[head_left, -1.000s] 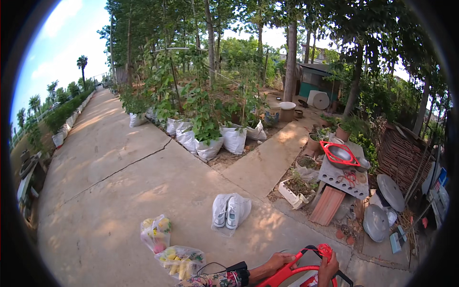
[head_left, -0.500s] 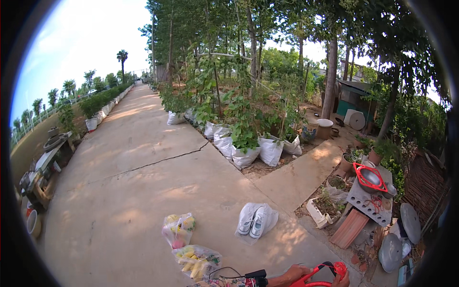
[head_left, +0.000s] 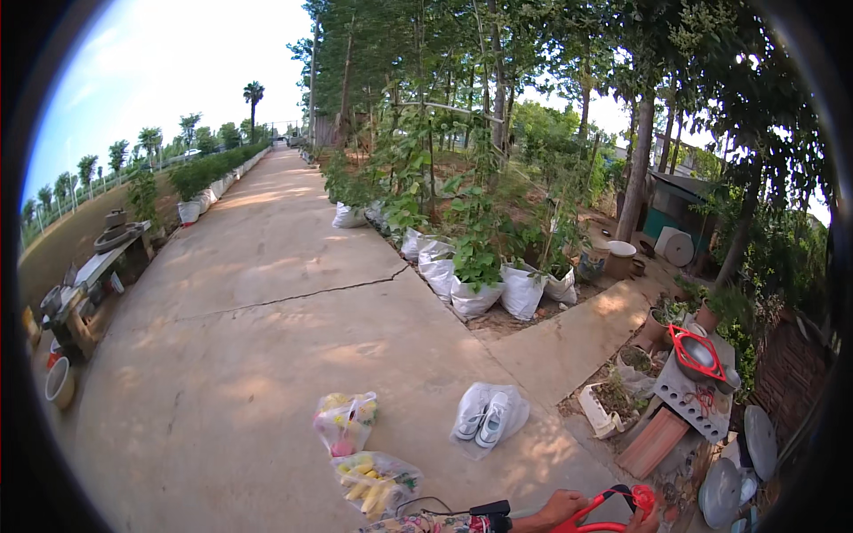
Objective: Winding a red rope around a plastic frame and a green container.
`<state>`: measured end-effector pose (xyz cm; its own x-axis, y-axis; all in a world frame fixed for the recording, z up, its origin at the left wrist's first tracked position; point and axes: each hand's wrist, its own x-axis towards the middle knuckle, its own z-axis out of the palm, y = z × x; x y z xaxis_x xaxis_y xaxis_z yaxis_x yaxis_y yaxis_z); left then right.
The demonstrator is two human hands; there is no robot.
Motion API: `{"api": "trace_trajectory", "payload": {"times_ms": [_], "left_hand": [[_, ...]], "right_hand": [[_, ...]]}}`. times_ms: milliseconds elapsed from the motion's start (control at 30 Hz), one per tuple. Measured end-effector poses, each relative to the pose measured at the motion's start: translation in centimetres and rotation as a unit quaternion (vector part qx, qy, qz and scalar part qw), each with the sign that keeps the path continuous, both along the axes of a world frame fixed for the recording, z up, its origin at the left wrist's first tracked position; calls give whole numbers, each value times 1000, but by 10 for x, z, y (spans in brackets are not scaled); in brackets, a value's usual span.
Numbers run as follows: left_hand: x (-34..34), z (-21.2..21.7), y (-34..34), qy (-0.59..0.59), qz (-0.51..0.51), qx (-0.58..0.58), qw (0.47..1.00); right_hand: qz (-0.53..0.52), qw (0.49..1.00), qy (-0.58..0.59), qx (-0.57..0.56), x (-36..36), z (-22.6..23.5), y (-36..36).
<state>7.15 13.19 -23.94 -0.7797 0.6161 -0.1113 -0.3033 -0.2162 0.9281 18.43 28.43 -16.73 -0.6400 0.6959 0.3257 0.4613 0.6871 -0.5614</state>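
At the lower right edge, my left hand [head_left: 562, 506] is closed on a red curved frame [head_left: 590, 511], which has a black part at its top and is cut off by the picture's lower edge; its kind does not show. My right hand [head_left: 649, 515] is closed round a bunched red cord-like piece [head_left: 641, 497] at the frame's right side. A patterned sleeve covers my left forearm, and a black device [head_left: 490, 509] with a thin cable sits at the wrist. Left of my hands, two clear plastic bags [head_left: 346, 423] of yellow and pink items lie on the ground.
White sneakers [head_left: 490, 419] stand on a clear plastic bag on the concrete. To the right, a perforated slab [head_left: 684, 404] carries a metal bowl and another red frame [head_left: 695, 354]. Nearby are a brick-red block [head_left: 652, 442], round metal lids [head_left: 718, 493] and a white planter box [head_left: 597, 410].
The view has turned slightly left, so the scene sits further right. Both hands still hold the red frame and the bunched red piece, with little change in their grip.
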Motion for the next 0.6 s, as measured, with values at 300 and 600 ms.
{"api": "trace_trajectory", "payload": {"times_ms": [300,600], "left_hand": [[2,24,-12,-2,-26,13,1000],[11,43,-13,-13,-68,-6,998]], "right_hand": [[-3,999,36,39,6,15,-16],[-49,998,-18,33,17,30,-19]]}}
